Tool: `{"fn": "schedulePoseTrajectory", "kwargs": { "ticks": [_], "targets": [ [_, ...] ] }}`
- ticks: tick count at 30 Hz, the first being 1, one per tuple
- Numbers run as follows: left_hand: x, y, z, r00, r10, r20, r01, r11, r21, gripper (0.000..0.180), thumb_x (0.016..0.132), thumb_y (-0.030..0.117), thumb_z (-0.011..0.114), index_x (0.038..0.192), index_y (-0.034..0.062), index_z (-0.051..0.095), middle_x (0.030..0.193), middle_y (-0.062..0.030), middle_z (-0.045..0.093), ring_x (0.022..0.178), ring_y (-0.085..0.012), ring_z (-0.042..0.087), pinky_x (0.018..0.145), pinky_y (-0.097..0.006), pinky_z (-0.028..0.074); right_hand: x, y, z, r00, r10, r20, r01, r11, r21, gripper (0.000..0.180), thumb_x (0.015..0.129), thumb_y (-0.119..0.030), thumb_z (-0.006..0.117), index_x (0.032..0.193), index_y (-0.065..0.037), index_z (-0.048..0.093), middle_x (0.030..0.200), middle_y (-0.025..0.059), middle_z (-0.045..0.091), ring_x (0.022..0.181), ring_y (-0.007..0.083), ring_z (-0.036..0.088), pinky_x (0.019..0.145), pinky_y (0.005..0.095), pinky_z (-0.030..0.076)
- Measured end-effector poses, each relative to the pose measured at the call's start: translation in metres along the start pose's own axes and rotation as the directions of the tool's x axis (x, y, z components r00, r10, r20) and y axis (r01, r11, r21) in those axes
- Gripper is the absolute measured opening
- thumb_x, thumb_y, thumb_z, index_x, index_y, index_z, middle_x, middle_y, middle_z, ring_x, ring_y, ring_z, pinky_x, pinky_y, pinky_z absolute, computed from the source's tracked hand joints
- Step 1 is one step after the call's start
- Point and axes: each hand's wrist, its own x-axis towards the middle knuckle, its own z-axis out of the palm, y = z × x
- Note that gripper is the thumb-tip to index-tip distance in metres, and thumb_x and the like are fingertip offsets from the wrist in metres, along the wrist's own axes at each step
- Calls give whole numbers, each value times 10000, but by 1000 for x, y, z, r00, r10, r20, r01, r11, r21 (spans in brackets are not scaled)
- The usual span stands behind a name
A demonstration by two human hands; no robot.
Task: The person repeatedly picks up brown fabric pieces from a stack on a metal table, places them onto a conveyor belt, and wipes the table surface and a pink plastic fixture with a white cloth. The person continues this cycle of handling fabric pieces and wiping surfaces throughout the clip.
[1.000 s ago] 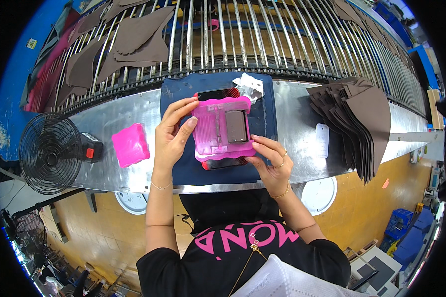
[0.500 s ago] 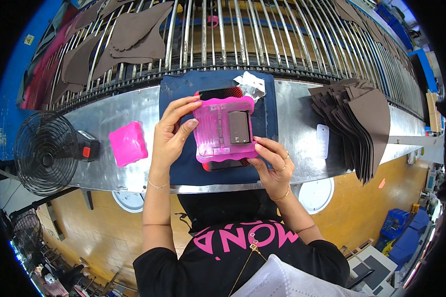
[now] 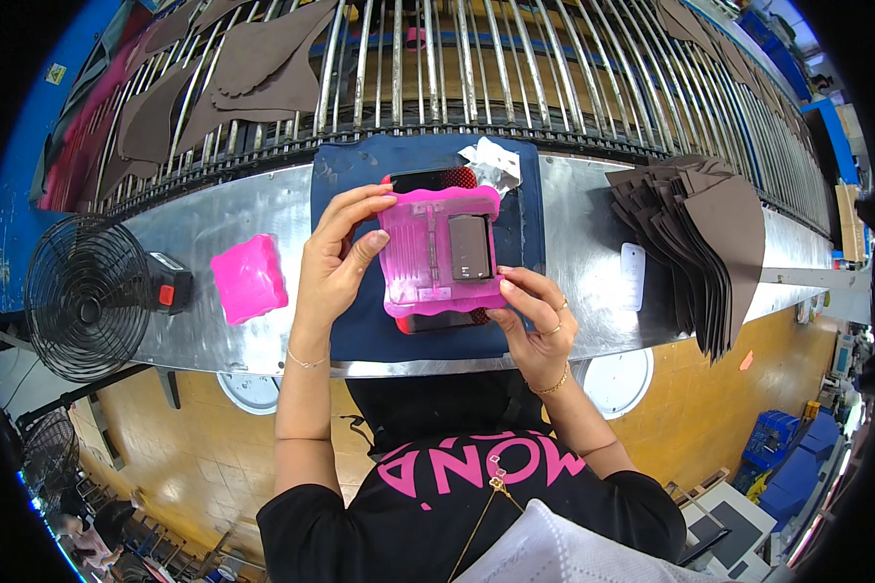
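Above a navy mat [image 3: 355,325] I hold a pink plastic case [image 3: 416,248] with wavy edges, between my two hands. Inside it are ribs, a thin hinge-like bar and a small dark brown block [image 3: 471,247]. My left hand [image 3: 345,248] grips the case's upper left, thumb on its edge. My right hand [image 3: 538,316] pinches its lower right corner. Partly hidden beneath the case lies a dark, flat thing with a red rim [image 3: 433,181], phone-like in shape. A matching pink wavy-edged piece [image 3: 250,279] rests on the metal table to the left.
A black wire fan [image 3: 89,299] stands at the left. Crumpled silvery wrapping [image 3: 494,163] lies on the mat. To the right are a white tag [image 3: 632,277] and a stack of brown cut pieces [image 3: 724,243]. Beyond the table runs a metal roller conveyor [image 3: 486,68] with more brown pieces [image 3: 262,63].
Both hands keep the same hold on the pink case, which has barely moved. The view has shifted very slightly.
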Motion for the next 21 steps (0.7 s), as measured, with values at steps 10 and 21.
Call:
{"fn": "schedulePoseTrajectory", "kwargs": {
  "ticks": [10, 21],
  "targets": [
    [0, 2, 0, 1000, 3, 1, -3, 999, 52, 322, 888, 173, 656, 1171, 20, 632, 1255, -116, 573, 1188, -228, 544, 1002, -326, 438, -1, 1, 0, 1000, -2, 5, 2, 1000, -2, 352, 753, -43, 768, 1084, -91, 660, 1085, 167, 655, 898, 270, 676, 708, 306, 567],
    [-1, 1, 1, 1000, 8, -5, -8, 999, 54, 317, 896, 182, 646, 1171, 23, 628, 1260, -113, 567, 1188, -228, 544, 1005, -329, 441, -2, 2, 1, 1000, 6, 9, -6, 1000, 15, 369, 750, -19, 765, 1096, -91, 655, 1101, 164, 648, 889, 267, 670, 698, 306, 562]
  ]
}}
